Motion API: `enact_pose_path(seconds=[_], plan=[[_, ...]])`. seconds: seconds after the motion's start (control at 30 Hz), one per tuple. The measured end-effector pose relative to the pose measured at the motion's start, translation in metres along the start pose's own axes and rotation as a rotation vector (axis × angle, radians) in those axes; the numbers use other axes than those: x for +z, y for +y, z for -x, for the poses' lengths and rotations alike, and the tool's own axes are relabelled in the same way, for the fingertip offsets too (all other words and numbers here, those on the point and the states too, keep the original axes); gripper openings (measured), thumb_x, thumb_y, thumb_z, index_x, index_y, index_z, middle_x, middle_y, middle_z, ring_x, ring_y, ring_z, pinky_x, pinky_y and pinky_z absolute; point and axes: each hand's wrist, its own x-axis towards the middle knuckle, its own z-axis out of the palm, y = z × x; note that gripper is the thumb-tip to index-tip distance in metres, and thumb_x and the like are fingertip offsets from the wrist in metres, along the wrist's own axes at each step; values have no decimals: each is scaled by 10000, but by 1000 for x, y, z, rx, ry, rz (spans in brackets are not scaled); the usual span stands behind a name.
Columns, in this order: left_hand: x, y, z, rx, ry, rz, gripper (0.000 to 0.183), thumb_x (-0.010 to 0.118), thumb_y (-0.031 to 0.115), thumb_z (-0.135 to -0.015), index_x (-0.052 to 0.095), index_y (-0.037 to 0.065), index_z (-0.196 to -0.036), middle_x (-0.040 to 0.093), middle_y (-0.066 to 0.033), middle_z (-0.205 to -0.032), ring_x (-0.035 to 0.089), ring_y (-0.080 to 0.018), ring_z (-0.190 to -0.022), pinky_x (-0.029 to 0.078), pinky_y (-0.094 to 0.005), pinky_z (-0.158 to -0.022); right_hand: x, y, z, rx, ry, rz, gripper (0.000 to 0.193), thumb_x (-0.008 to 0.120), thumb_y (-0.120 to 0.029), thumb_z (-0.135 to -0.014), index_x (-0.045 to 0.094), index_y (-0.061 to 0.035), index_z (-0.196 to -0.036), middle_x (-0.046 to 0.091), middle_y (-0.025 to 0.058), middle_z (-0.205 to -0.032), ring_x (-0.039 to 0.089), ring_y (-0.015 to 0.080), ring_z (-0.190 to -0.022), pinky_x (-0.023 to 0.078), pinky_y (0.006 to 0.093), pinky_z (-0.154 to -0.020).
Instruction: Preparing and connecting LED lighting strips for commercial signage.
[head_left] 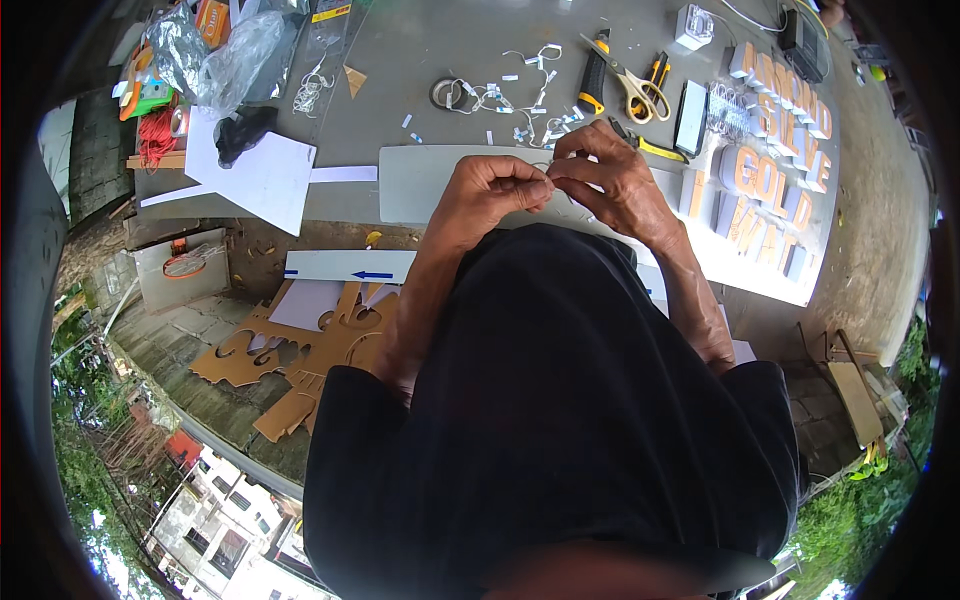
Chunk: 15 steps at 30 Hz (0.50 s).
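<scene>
My left hand point(492, 198) and my right hand point(618, 186) meet over a long pale sheet point(415, 178) on the grey table. Both pinch with thumb and fingers, their tips almost touching. A thin strand seems to show between them, but it is too small to make out clearly. Just beyond the fingers lies a tangled string of small white modules on wire point(538, 105). Past my right hand are a yellow-handled tool point(662, 152), scissors point(638, 92) and a black-and-yellow utility knife point(593, 78).
Raised block letters point(765, 172) stand on a bright white board at the right, near a dark phone-like slab point(690, 118). A tape roll point(449, 95) lies beyond the sheet. White sheet pieces point(265, 185) and plastic bags point(240, 62) cover the left. Cut cardboard point(310, 350) lies below the table edge.
</scene>
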Motion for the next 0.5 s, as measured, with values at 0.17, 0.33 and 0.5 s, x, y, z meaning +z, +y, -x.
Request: enact_pose_path(seconds=[0.17,0.33,0.5], plan=[[0,-5,4,12,-34,89,143,736,53,-885,736,-41,-993,721,-99,-843,685,-153,-793,564,-300,-765,6,-3,9,72,0,-77,120,750,-23,-809,704,-34,-919,651,62,-951,648,232,-872,536,375,-743],[-12,-20,3,113,77,177,126,720,96,-905,742,6,-990,718,-103,-929,677,-183,-868,564,-343,-783,12,6,23,452,67,-324,84,735,-84,-882,709,-29,-940,665,40,-842,626,139,-726,502,309,-674],[-11,-30,-1,236,-122,266,118,729,22,-866,753,-6,-978,742,-125,-1022,687,-198,-966,549,-308,-834,17,1,28,696,114,-836,151,766,-163,-889,718,-33,-950,671,2,-809,563,77,-710,449,232,-639]])
